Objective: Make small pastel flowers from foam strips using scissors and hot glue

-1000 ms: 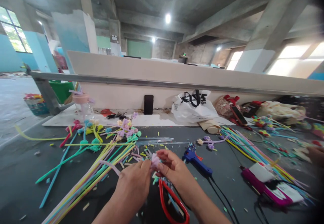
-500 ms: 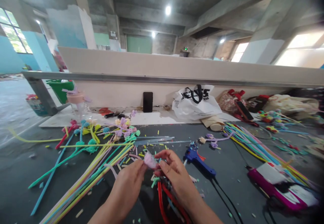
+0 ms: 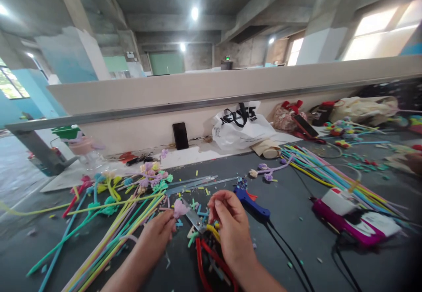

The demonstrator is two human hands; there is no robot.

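My left hand (image 3: 157, 235) pinches a small pink fuzzy flower head (image 3: 180, 207) at its fingertips, with a pale stem curling away under the wrist. My right hand (image 3: 231, 228) hovers a short way to the right. Its fingers are curled, thumb against forefinger, and I cannot make out whether anything is in the pinch. Between and below the two hands lie red-handled scissors (image 3: 201, 257), their metal blades pointing up-left. A blue glue gun (image 3: 253, 200) lies just beyond my right hand, its black cord trailing toward me.
A bundle of coloured fuzzy stems (image 3: 112, 230) fans out on the left, with finished flowers (image 3: 150, 173) behind it. Another stem bundle (image 3: 326, 173) and a magenta pack (image 3: 349, 224) lie on the right. A white plastic bag (image 3: 242, 127) and a black phone (image 3: 180, 135) stand against the back wall. Cut scraps litter the dark tabletop.
Both hands held the pink flower head together before. Now my right hand has let go and drawn right, and my left hand has carried the flower left. The view has tilted.
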